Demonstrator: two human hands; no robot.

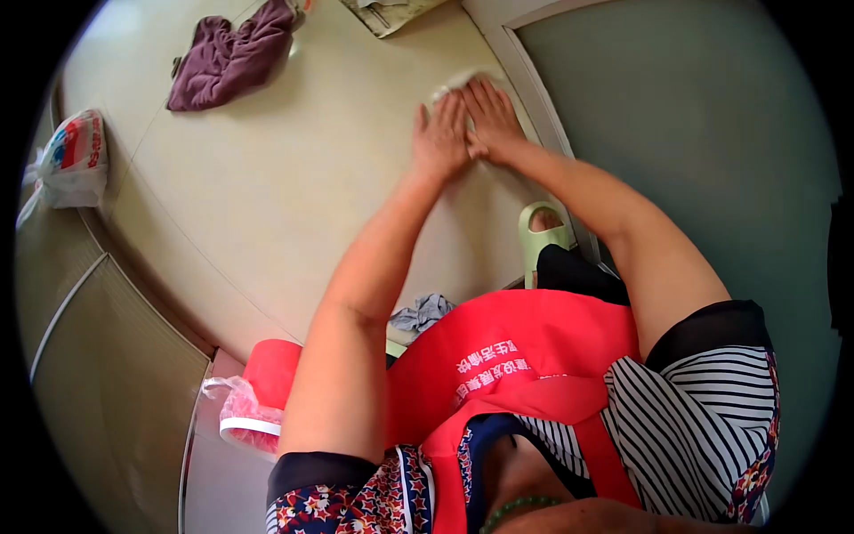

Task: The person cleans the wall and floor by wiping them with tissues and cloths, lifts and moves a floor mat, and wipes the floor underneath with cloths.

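Note:
Both of my hands are stretched forward, side by side, low over the pale tiled floor (pixel 311 178). My left hand (pixel 442 141) lies flat with its fingers extended and its thumb apart. Beside it and touching it, my right hand (pixel 491 117) is also flat, its fingers pointing away from me. A whitish cloth (pixel 455 84) shows at the fingertips, pressed to the floor under the hands. Most of it is covered, and its edge is blurred.
A purple cloth (pixel 233 58) lies crumpled at the far left. Close by on the right stands a grey-green door panel (pixel 685 116). Leftward are a tied plastic bag (pixel 78 160) and a red bin (pixel 271 369). A grey cloth (pixel 425 313) and green slipper (pixel 538 236) are near me.

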